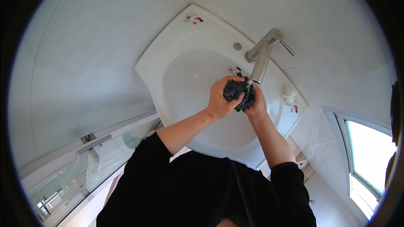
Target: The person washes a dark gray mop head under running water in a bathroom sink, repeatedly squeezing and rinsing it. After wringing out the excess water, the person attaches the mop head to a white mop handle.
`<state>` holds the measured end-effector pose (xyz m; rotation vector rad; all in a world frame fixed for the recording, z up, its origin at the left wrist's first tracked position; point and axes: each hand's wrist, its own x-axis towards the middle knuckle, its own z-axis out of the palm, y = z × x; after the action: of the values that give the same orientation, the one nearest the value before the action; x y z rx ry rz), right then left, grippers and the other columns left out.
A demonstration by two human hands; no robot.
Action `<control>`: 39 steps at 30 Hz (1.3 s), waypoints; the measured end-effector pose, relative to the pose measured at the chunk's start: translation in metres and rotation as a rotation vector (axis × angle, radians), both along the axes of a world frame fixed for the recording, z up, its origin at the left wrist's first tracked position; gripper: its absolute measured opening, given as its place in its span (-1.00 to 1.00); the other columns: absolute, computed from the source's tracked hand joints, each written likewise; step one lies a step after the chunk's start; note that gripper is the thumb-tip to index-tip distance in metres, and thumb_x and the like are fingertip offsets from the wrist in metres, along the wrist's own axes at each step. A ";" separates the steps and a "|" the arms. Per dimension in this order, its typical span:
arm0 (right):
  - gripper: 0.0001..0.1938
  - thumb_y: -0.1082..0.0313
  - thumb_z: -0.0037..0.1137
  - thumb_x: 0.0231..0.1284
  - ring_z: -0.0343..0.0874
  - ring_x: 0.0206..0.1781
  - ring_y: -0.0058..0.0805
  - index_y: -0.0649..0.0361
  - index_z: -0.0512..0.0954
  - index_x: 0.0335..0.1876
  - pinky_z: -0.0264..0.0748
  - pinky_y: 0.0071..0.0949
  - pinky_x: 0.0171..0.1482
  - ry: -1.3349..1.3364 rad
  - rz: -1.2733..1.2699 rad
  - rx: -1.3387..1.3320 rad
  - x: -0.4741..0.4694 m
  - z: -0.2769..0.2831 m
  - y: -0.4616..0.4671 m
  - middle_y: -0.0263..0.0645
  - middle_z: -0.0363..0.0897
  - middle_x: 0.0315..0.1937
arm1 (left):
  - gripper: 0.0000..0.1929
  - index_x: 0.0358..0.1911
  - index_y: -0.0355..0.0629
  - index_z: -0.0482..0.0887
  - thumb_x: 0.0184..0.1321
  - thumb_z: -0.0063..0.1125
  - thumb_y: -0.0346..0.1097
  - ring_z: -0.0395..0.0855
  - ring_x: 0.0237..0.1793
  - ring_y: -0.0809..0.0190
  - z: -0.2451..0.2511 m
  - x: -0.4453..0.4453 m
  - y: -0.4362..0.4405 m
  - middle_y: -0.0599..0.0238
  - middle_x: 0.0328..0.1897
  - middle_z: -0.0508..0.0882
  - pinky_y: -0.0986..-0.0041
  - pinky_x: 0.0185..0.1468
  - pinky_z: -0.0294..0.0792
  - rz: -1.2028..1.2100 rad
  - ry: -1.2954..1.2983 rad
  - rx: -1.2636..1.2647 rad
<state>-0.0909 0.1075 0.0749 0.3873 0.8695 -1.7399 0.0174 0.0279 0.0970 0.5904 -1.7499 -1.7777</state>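
Observation:
Both hands hold a bunched dark cloth (235, 90) over the basin of a white ceramic sink (186, 101). My left hand (220, 96) wraps the cloth from the left, its thumb across the front. From the right, my right hand (257, 102) supports the other part of the bundle; some of its fingers are hidden behind the cloth. Just above the bundle is the spout of a brushed-metal faucet (262, 64), and a short stream of water (250, 82) appears to run from it onto the cloth.
A crumpled whitish bundle (288, 94) lies on the sink's right rim, beside a red floral print (294, 109). The faucet lever (288, 48) points right. A window (369, 154) is at the right. A glass-panelled door with a white handle (94, 160) stands at the lower left.

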 end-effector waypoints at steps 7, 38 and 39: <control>-0.66 0.18 -0.26 0.35 0.56 -0.21 -0.41 0.29 0.44 -0.03 0.56 -0.41 -0.11 -0.295 0.348 -0.204 -0.024 -0.040 -0.006 -0.21 0.54 -0.27 | -0.73 -0.42 -0.11 0.59 -0.31 0.24 -0.53 0.59 -0.16 0.05 0.000 -0.006 -0.009 0.18 -0.19 0.59 0.32 -0.05 0.45 -0.233 0.228 -0.622; -0.43 0.35 0.07 0.14 0.41 0.15 -0.34 0.29 0.23 0.29 0.35 -0.42 0.15 0.992 0.155 0.469 -0.005 0.027 0.028 -0.02 0.32 0.18 | -0.81 -0.29 -0.32 0.51 0.01 0.20 -0.51 0.64 -0.40 0.14 -0.043 -0.028 -0.033 0.14 -0.38 0.61 0.31 -0.32 0.55 0.463 -0.224 0.880; -0.46 0.37 0.04 0.15 0.40 0.16 -0.34 0.30 0.24 0.27 0.34 -0.41 0.17 1.042 0.054 0.384 -0.008 0.045 0.022 -0.06 0.34 0.17 | -0.80 -0.28 -0.32 0.51 0.00 0.20 -0.51 0.62 -0.40 0.16 -0.047 -0.029 -0.027 0.15 -0.38 0.61 0.32 -0.33 0.53 0.444 -0.209 0.894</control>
<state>-0.0988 0.1294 0.1196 -0.3611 1.9390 -1.6784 -0.0113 0.0005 0.0502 1.4311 -0.7377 -2.1386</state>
